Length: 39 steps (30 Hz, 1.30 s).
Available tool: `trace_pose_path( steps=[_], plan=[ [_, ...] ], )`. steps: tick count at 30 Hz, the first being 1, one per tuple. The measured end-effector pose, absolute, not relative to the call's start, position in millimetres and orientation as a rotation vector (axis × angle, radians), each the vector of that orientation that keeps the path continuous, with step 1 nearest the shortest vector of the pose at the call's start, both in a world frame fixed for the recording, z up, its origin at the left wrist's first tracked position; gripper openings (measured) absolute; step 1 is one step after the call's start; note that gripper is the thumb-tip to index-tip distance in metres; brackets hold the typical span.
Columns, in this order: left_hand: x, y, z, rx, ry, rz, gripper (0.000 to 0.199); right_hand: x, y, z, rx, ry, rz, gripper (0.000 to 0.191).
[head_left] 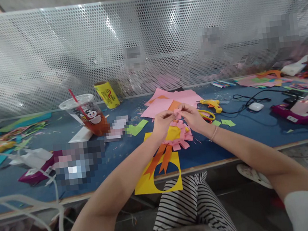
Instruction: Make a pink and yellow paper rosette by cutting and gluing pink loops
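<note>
Between my left hand [163, 122] and my right hand [192, 117], a small pink paper strip [177, 113] is pinched in the fingertips of both. Just below them lies a paper rosette [174, 132] with a yellow centre, a fringe of pink paper and two orange ribbon tails [164, 158]. Under its tails is a yellow sheet [146, 184] with a round hole, jutting over the table's front edge. Yellow-handled scissors [207, 115] rest close to my right hand, partly hidden by it. Pink paper sheets [157, 107] are stacked behind my hands.
A yellow glue gun [211, 105] with a black cord lies to the right. At left stand a clear drink cup [86, 115] with a red straw and a yellow cardboard tube [107, 94]. Green scraps [137, 127] dot the blue table. A perforated metal screen [80, 46] rises behind.
</note>
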<state>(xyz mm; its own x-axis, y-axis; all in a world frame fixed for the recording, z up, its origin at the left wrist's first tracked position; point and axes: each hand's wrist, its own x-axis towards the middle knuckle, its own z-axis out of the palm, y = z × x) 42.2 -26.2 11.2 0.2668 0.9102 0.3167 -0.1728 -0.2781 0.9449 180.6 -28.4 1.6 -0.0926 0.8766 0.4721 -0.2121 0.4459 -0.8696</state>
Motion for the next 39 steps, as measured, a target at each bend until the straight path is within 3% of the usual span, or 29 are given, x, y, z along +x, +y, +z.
trace_pose_path(
  steps=[20,33,39],
  plan=[
    [48.8,-25.8,7.4,1.465,0.781,1.359,0.016,179.0,-33.0,6.0,-0.624,-1.417,0.966,0.013],
    [44.7,-25.8,8.8,1.523,0.756,1.311,0.021,179.9,-28.4,4.0,-0.628,-1.371,0.992,0.015],
    [44.9,-26.7,11.7,1.568,0.799,1.46,0.029,181.0,-30.4,11.1,-0.628,-1.309,1.045,0.011]
  ],
)
